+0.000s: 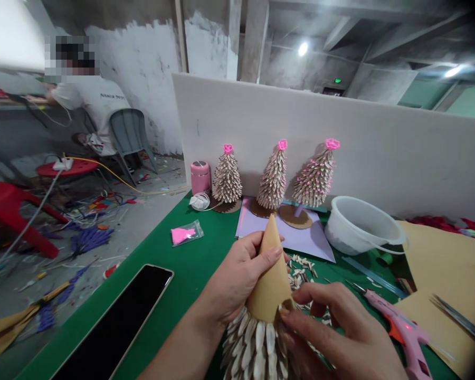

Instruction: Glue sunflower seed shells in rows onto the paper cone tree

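Observation:
My left hand (237,277) is wrapped round a brown paper cone (269,279) whose lower part is covered in rows of pale seed shells (253,348). My right hand (340,332) pinches at the cone's lower edge, thumb and forefinger pressed on the top row of shells. Loose shells (301,266) lie on the green table (170,264) just behind the cone. What, if anything, sits between my right fingertips is too small to make out.
Three finished shell trees (273,179) with pink tops stand by a white board. Nearby are a white bowl (360,224), a pink glue gun (404,330), a dark phone (119,322), a pink bag (186,233), a pink jar (200,177), brown card (447,264). A person sits at far left.

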A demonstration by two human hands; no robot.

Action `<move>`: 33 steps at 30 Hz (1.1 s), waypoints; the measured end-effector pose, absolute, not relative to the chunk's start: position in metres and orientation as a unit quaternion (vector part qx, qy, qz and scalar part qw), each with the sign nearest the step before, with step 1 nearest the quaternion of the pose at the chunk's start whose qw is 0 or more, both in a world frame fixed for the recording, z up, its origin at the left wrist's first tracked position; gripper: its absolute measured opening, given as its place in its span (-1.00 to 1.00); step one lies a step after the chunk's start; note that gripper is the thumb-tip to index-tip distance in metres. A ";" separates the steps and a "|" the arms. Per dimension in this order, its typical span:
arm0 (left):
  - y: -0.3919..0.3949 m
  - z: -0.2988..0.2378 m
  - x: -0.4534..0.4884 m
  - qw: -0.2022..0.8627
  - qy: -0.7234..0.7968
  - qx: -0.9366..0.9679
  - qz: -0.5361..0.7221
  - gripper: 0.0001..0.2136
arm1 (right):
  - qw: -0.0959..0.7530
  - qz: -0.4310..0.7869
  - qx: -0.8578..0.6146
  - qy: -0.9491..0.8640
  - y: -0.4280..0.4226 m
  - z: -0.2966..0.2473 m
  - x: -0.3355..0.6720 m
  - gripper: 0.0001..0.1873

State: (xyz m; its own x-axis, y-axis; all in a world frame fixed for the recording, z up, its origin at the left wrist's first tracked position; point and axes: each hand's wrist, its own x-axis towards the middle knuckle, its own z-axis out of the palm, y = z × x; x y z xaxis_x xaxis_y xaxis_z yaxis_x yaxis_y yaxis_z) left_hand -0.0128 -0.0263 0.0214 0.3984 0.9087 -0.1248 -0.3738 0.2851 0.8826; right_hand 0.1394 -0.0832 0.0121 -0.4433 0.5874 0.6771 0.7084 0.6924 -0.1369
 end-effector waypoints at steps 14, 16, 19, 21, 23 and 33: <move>-0.027 0.022 -0.013 0.730 0.329 0.404 0.444 -0.76 | 0.361 -0.126 -0.376 -0.844 -0.082 0.014 0.140 -0.85; -0.027 0.022 -0.013 0.729 0.328 0.406 0.442 -0.76 | 0.357 -0.126 -0.382 -0.843 -0.082 0.014 0.140 -0.86; -0.026 0.021 -0.013 0.724 0.327 0.412 0.446 -0.74 | 0.357 -0.118 -0.392 -0.840 -0.082 0.013 0.139 -0.87; -0.026 0.021 -0.013 0.725 0.325 0.414 0.444 -0.73 | 0.359 -0.110 -0.402 -0.835 -0.082 0.011 0.138 -0.89; -0.026 0.021 -0.013 0.725 0.323 0.417 0.442 -0.74 | 0.360 -0.105 -0.407 -0.833 -0.082 0.011 0.138 -0.90; -0.027 0.021 -0.013 0.728 0.318 0.417 0.442 -0.78 | 0.352 -0.095 -0.396 -0.843 -0.083 0.008 0.140 -0.86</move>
State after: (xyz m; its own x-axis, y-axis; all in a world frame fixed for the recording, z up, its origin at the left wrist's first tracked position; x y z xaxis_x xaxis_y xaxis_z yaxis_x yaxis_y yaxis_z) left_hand -0.0128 -0.0269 0.0207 0.4075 0.9084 -0.0938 -0.3777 0.2611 0.8884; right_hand 0.1396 -0.0828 0.0083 -0.4385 0.6012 0.6680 0.7345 0.6681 -0.1190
